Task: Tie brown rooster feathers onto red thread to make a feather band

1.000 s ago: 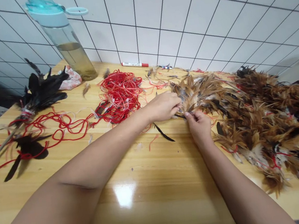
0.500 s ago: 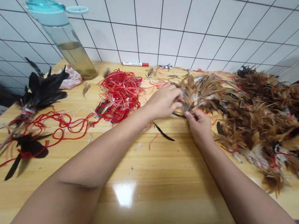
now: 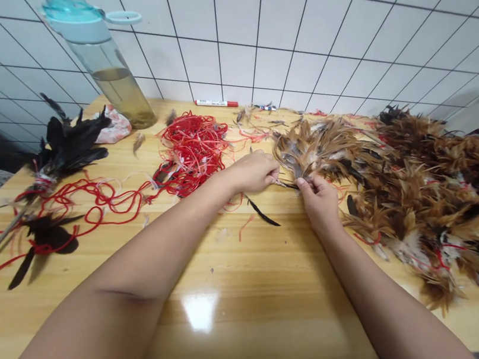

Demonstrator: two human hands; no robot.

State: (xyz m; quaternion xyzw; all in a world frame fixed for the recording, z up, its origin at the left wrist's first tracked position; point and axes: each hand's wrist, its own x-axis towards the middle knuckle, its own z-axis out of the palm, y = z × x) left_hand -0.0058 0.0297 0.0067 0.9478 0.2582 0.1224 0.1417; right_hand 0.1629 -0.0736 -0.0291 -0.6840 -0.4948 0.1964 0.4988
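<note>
Pinching the gathered base of a brown feather bunch (image 3: 319,140) between thumb and curled fingers, the right hand (image 3: 321,197) sits low over the wooden table (image 3: 252,327) in the head view. Its thumb presses down at the quill end, probably so the shafts do not splay, while the plumes fan out away from the wearer, free of the fingers.

Just left of it, the left hand (image 3: 256,171) is closed, its fingers folded in with almost no gap. A thin dark strand (image 3: 288,185) runs between the two hands, and the left fingertips appear to have its near end; whether it is feather shaft or cord is too small to tell. The hands stand slightly apart, which seems to leave that strand stretched between them.

The bunch lies next to a heap of brown feathers (image 3: 407,190), with red ties showing in places, spread along the right side, likely within easy reach of the right hand. A tangle of red cord (image 3: 194,150) rests behind the left forearm, and a loose black feather (image 3: 263,213) lies below the left hand. A water bottle (image 3: 121,95) and a red-capped marker (image 3: 216,103) stand back by the tiled wall (image 3: 209,34), perhaps out of the way.
</note>
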